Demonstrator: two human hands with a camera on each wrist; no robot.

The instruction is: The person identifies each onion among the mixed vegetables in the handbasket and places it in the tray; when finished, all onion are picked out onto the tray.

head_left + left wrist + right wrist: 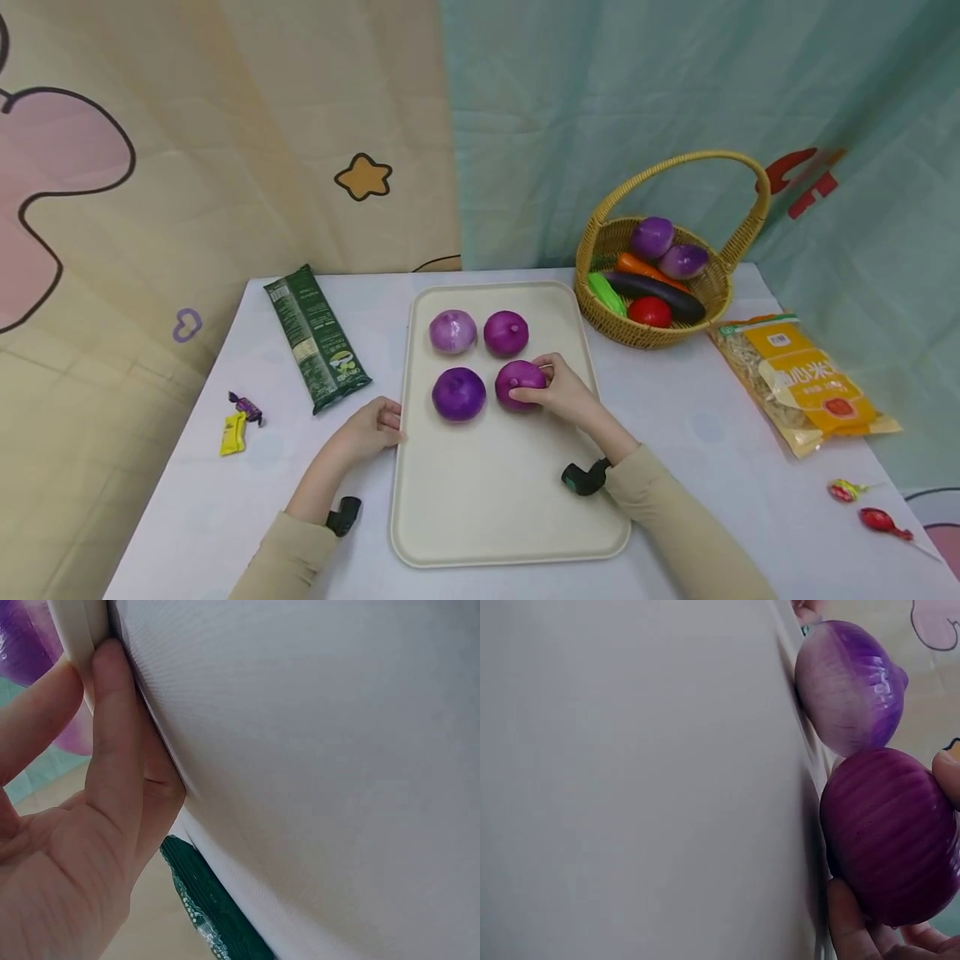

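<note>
Purple onion [512, 382] is showing mid-frame, you're gripping it with your right hand [566, 393], and your left hand [369, 429] is pinching the cream tray [487, 500] by its left edge. Three other onions [458, 394] are sitting nearby, wicker basket [637, 335] is standing upper right.

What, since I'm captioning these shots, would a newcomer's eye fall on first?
Probably the four purple onions on the cream tray; the right hand grips the near-right one, while the left hand holds the tray's left edge. Next, perhaps, the tall-handled wicker basket of vegetables by the tray's far right corner.
</note>
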